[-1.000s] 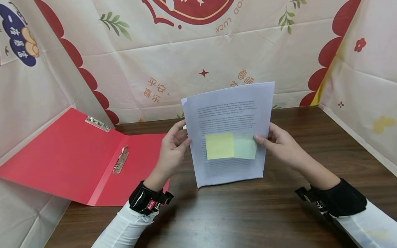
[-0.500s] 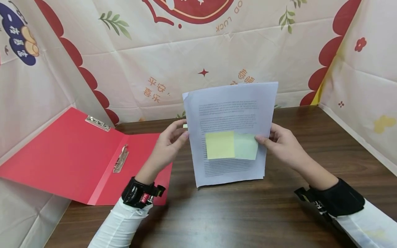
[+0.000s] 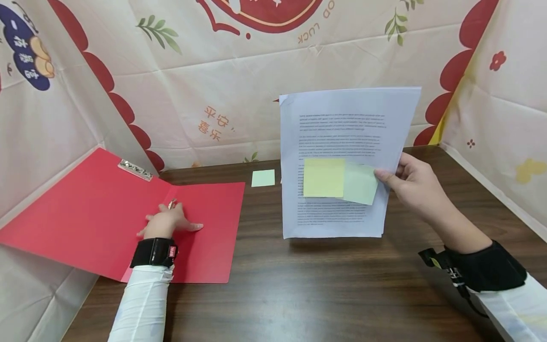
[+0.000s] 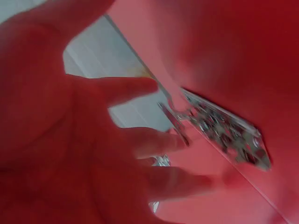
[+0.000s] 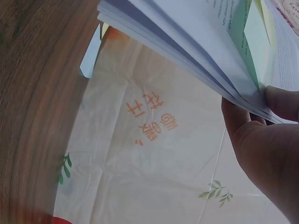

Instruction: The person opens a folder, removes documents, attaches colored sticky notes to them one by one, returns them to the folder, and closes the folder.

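A person's right hand [image 3: 416, 185] pinches a stack of printed pages [image 3: 342, 142] upright above the wooden table [image 3: 299, 285], while the left hand [image 3: 168, 221], fingers spread, rests at the red folder's [image 3: 85, 218] spring clip [image 4: 219, 130]; lifting that clip fully first seems wise.

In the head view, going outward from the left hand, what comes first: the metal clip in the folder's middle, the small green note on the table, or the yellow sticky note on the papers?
1. Metal clip, at the left hand's fingertips.
2. Small green note, on the table to the right.
3. Yellow sticky note, farther right on the papers.
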### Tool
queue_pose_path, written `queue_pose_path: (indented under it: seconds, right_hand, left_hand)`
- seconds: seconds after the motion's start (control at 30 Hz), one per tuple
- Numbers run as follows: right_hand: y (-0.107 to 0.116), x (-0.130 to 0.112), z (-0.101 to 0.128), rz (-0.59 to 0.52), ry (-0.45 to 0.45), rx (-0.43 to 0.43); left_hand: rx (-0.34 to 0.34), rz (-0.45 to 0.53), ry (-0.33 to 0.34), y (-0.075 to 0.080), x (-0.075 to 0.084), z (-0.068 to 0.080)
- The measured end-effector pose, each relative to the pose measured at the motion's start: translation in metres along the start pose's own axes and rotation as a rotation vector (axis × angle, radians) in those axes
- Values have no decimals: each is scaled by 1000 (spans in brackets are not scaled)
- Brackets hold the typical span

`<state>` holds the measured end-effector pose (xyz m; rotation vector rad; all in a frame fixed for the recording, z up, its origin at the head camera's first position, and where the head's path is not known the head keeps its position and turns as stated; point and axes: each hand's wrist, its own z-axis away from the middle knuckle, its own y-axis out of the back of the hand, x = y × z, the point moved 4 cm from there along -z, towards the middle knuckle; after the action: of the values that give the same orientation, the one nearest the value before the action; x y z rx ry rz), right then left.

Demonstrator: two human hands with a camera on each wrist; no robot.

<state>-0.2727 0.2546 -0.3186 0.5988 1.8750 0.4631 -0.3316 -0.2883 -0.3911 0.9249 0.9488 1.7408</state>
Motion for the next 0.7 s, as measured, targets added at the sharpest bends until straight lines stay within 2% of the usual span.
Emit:
queue_pose_path:
  seconds: [0.1, 0.27, 0.43, 0.7]
  right_hand:
    - [-1, -1, -1, -10, -5, -19]
    - [0, -2, -1, -6, -18, -28]
    - [5, 0, -2, 2, -41, -19]
    - [15, 1, -2, 16, -75, -20]
  left_hand:
    - [-10, 20, 48, -1, -5, 5]
    - [-49, -24, 24, -2, 8, 15]
    - [-95, -122, -56, -12, 34, 25]
    - [-56, -233, -191, -38, 89, 54]
